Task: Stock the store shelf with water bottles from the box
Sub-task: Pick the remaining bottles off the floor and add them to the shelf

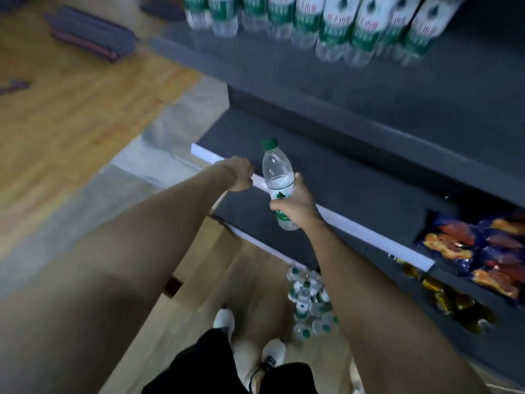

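The dark grey store shelf takes up most of the right side, running in tiers from the top edge down to the lower right corner, each tier with a pale strip along its front edge. Left of it is wood-look floor with a grey patch alongside the shelf's end. On the top tier, a row of water bottles with green-and-white labels stands packed along the front edge (pretty blurry up there, so no exact count from me). Under the lowest tier, an open cardboard box sits on the floor, and just right of it a loose heap of bottles lies by the person's white shoes. Over at the right end of the middle tier there are blue and orange snack bags, with some gold-wrapped packets on the tier below. Right hand has its fingers wrapped around the labelled lower half of a single water bottle, green cap up, held roughly upright right over the front edge of the middle tier, near its left end. Left hand is just beside it on the left, fingers curled into a loose fist at that same front edge; I can't tell whether it's gripping the strip or only resting there.
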Action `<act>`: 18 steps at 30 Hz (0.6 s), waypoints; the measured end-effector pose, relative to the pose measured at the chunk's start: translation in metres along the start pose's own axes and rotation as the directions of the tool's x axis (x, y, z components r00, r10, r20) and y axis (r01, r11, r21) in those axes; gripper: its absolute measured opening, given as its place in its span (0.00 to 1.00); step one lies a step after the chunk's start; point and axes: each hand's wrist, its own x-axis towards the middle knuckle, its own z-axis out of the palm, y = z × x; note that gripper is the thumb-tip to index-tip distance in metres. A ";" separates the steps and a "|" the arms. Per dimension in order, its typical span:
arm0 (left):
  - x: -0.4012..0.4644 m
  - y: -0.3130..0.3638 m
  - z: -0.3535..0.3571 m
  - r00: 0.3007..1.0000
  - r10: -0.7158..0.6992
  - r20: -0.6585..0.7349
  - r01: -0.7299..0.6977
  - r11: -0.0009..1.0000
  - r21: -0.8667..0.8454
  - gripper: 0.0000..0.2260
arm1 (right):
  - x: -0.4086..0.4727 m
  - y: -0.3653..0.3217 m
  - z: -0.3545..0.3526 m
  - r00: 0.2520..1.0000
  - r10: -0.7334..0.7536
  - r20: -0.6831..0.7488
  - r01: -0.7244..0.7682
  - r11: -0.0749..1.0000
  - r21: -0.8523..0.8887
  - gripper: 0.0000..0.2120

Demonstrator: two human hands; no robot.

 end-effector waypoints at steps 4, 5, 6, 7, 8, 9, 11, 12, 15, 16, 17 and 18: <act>-0.040 0.008 -0.108 0.985 0.047 -0.163 -0.035 0.997 0.073 0.11 | -0.011 -0.081 -0.037 0.984 -0.170 -0.043 0.170 0.985 -0.002 0.29; -0.051 0.014 -0.133 0.977 0.072 -0.202 -0.054 0.994 0.091 0.12 | -0.014 -0.099 -0.046 0.976 -0.210 -0.062 0.211 0.978 0.004 0.29; -0.063 0.020 -0.156 0.969 0.090 -0.230 -0.068 0.992 0.103 0.13 | -0.017 -0.116 -0.055 0.968 -0.241 -0.076 0.242 0.970 0.007 0.29; -0.074 0.027 -0.176 0.962 0.111 -0.249 -0.088 0.991 0.103 0.13 | -0.020 -0.130 -0.063 0.960 -0.267 -0.086 0.269 0.963 0.012 0.30; -0.084 0.031 -0.194 0.956 0.131 -0.262 -0.109 0.989 0.098 0.13 | -0.022 -0.142 -0.070 0.953 -0.286 -0.099 0.289 0.957 0.013 0.30; -0.094 0.036 -0.210 0.953 0.145 -0.268 -0.126 0.988 0.086 0.13 | -0.025 -0.153 -0.077 0.945 -0.306 -0.114 0.309 0.951 0.014 0.31; -0.106 0.040 -0.238 0.951 0.162 -0.264 -0.163 0.986 0.016 0.14 | -0.028 -0.169 -0.089 0.930 -0.334 -0.153 0.339 0.941 0.005 0.31; -0.109 0.041 -0.249 0.953 0.156 -0.259 -0.178 0.982 -0.063 0.15 | -0.030 -0.175 -0.093 0.923 -0.346 -0.171 0.352 0.936 0.003 0.31; -0.116 0.048 -0.272 0.958 0.152 -0.242 -0.221 0.931 -0.290 0.19 | -0.035 -0.188 -0.103 0.912 -0.363 -0.192 0.376 0.926 0.035 0.30; -0.116 0.050 -0.275 0.958 0.167 -0.232 -0.242 0.906 -0.348 0.21 | -0.037 -0.190 -0.106 0.913 -0.360 -0.193 0.375 0.926 0.047 0.30; -0.117 0.053 -0.278 0.961 0.189 -0.204 -0.259 0.874 -0.411 0.22 | -0.038 -0.192 -0.108 0.915 -0.354 -0.196 0.371 0.927 0.059 0.31; -0.116 0.056 -0.279 0.961 0.221 -0.168 -0.276 0.825 -0.493 0.21 | -0.038 -0.193 -0.109 0.916 -0.346 -0.202 0.366 0.928 0.068 0.31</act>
